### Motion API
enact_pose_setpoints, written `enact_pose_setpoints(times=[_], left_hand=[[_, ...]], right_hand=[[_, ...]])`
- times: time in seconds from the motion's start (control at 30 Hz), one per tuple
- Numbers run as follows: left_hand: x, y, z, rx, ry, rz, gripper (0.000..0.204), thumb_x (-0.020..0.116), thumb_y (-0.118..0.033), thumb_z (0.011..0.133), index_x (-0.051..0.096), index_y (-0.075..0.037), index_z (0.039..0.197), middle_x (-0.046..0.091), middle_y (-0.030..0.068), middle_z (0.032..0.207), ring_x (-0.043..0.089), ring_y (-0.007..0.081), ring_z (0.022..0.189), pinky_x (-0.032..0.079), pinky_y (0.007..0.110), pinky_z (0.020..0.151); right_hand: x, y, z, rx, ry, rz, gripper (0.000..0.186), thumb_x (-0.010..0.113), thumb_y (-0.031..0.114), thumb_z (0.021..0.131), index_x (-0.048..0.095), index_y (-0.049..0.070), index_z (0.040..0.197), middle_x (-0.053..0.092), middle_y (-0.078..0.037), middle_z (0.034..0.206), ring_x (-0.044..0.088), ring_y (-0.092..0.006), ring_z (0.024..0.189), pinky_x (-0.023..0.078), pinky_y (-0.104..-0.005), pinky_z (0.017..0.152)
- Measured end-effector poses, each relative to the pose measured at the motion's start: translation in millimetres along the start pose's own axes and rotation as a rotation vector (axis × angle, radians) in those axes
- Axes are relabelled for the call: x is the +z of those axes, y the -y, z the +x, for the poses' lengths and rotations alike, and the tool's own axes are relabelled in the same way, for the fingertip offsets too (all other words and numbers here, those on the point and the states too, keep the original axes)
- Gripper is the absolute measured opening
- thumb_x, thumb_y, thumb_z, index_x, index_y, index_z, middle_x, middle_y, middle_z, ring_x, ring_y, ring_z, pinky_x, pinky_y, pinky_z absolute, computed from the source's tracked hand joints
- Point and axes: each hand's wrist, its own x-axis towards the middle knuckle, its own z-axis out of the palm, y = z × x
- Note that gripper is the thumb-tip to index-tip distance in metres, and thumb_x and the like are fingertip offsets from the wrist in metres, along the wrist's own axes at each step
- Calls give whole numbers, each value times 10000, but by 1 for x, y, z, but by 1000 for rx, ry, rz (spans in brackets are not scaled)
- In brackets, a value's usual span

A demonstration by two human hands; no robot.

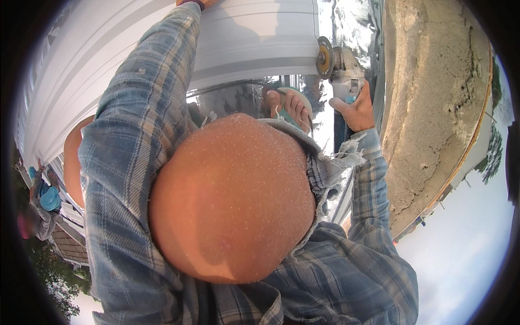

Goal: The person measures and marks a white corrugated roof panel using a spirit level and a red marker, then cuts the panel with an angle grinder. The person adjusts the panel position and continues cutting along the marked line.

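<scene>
My right hand (358, 112) is wrapped around the body of an angle grinder (346, 70), thumb stretched along its near side. The grinder's disc (324, 58) stands upright at the end edge of a white ribbed metal sheet (254, 40); whether it touches the sheet I cannot tell. My left arm reaches far forward over the sheet. Only the wrist and part of my left hand (208, 2) show at the top edge, with the fingers cut off from view.
My bent bare knee (233, 200) fills the middle, and my sandalled foot (290, 105) rests on a shiny silvery surface. A rough concrete wall top (433, 108) runs along the right. At the far left, another person (46, 203) is low beside the sheets. Trees and sky lie beyond.
</scene>
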Motion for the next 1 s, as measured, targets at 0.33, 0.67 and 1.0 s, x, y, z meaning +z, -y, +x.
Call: enact_pose_setpoints(times=[0.33, 0.67, 1.0], left_hand=[[2, 1, -3, -3, 1, -10, 765, 538, -600, 894, 501, 8, 1356, 315, 229, 1464, 226, 397, 1391, 168, 469, 1168], [3, 2, -4, -3, -6, -20, 664, 580, -545, 887, 542, -19, 1290, 391, 193, 1371, 306, 369, 1315, 234, 454, 1119], [2, 4, -4, -10, -16, -31, 564, 621, -490, 880, 582, -45, 1224, 466, 156, 1278, 387, 341, 1238, 299, 438, 1071]], right_hand=[[1, -2, -2, 23, 19, -20, 844, 832, 200, 661, 419, -30, 1361, 637, -185, 1149, 646, -278, 1033, 522, -372, 909], [2, -2, -7, 6, 16, -12, 828, 831, 205, 669, 426, -32, 1351, 642, -184, 1147, 652, -281, 1033, 522, -376, 909], [3, 0, -7, 36, 43, 1, 854, 831, 207, 662, 409, -45, 1360, 633, -190, 1175, 652, -271, 1045, 520, -369, 924]])
